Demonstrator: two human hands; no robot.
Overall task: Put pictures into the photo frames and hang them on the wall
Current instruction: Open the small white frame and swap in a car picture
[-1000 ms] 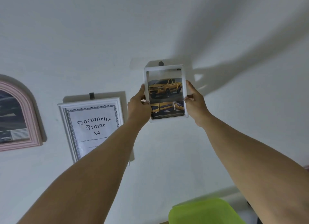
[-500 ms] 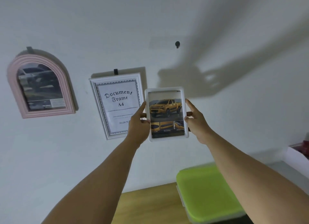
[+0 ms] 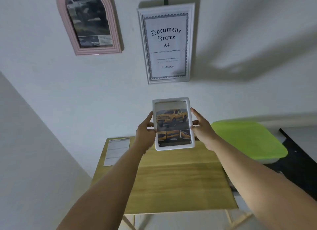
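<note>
I hold a small white photo frame (image 3: 173,124) upright in front of me, above the far part of a wooden table (image 3: 176,183). It shows a picture of a yellow pickup truck. My left hand (image 3: 145,132) grips its left edge and my right hand (image 3: 202,129) grips its right edge. On the wall above hang a white frame (image 3: 166,42) reading "Document Frame A4" on a black hook, and to its left a pink arched frame (image 3: 89,22) with a dark car picture.
A printed sheet of paper (image 3: 116,151) lies on the table's far left corner. A box with a lime-green lid (image 3: 248,138) stands to the right of the table, with a dark surface (image 3: 301,157) beyond it. A side wall closes in on the left.
My hands have brought the small frame down from the wall hook to just above the table. The view has tilted down, so the table now shows.
</note>
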